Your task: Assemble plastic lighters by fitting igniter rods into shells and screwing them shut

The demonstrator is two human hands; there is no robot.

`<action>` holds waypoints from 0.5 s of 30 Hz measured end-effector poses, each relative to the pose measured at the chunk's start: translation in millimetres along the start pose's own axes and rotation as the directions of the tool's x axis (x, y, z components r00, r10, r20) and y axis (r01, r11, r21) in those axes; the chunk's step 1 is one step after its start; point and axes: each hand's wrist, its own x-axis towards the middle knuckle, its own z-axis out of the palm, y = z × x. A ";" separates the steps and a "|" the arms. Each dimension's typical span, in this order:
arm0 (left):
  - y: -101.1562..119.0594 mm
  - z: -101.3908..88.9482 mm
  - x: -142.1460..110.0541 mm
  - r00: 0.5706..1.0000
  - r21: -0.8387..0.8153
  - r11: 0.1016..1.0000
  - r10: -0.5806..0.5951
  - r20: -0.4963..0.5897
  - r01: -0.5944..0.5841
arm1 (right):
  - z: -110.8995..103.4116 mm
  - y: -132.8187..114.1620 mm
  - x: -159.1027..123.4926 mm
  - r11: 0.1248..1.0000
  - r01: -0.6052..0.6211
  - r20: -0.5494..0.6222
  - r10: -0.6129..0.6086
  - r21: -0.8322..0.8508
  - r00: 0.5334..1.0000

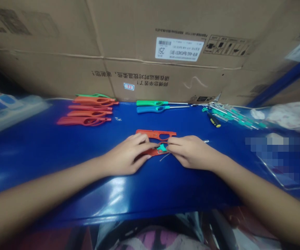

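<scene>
An orange half of a long-nosed lighter casing lies low over the table, and my left hand grips its left end between thumb and fingers. On that half sits a teal plastic lighter insert, with a thin wire beside it. My right hand pinches the insert's right side; a metal tube sticks out beyond this hand. Its fingertips partly hide the insert. Just above both hands lies another orange casing half, near my left fingers.
At the left are several orange and red casings with a green one. A green lighter and a blue lighter lie further back. Teal inserts with metal tubes and a screwdriver lie right. Cardboard stands behind the blue table.
</scene>
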 end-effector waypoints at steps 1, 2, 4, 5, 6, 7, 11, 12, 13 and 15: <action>0.9 -0.1 0.1 1.000 0.029 1.000 0.007 0.005 -0.007 | -0.9 -1.4 0.3 1.000 0.005 0.011 -0.004 -0.029 1.000; 1.7 -0.3 0.2 1.000 0.054 0.998 0.011 0.008 -0.012 | -1.6 -2.8 0.6 0.998 0.010 0.021 -0.008 -0.055 1.000; 2.7 -0.6 0.4 1.000 0.095 0.995 0.022 0.011 -0.023 | -2.3 -5.0 1.2 0.995 0.017 0.039 -0.014 -0.096 0.999; 2.8 -0.8 0.5 1.000 0.118 0.993 0.026 0.017 -0.028 | -2.3 -5.7 1.4 0.994 0.019 0.046 -0.014 -0.109 0.999; 2.8 -0.9 0.5 0.999 0.147 0.988 0.034 0.029 -0.038 | -2.2 -6.0 1.5 0.993 0.020 0.051 -0.014 -0.115 0.999; 2.7 -1.0 0.4 0.998 0.182 0.982 0.046 0.046 -0.053 | -1.9 -6.1 1.5 0.993 0.021 0.054 -0.014 -0.116 0.998; 3.2 -1.9 0.2 0.989 0.314 0.942 0.085 0.119 -0.119 | -1.3 -4.6 1.0 0.995 0.005 0.054 0.001 -0.099 0.999; 3.9 -2.2 0.3 0.988 0.330 0.936 0.085 0.129 -0.123 | -1.3 -3.9 0.8 0.996 -0.002 0.059 0.007 -0.093 0.998; 4.7 -2.5 0.4 0.988 0.340 0.933 0.079 0.134 -0.121 | -1.5 -3.4 0.7 0.996 -0.007 0.062 0.013 -0.086 0.998; 6.3 -2.9 0.7 0.988 0.350 0.930 0.070 0.137 -0.115 | -1.8 -2.5 0.7 0.998 -0.010 0.069 0.015 -0.068 0.997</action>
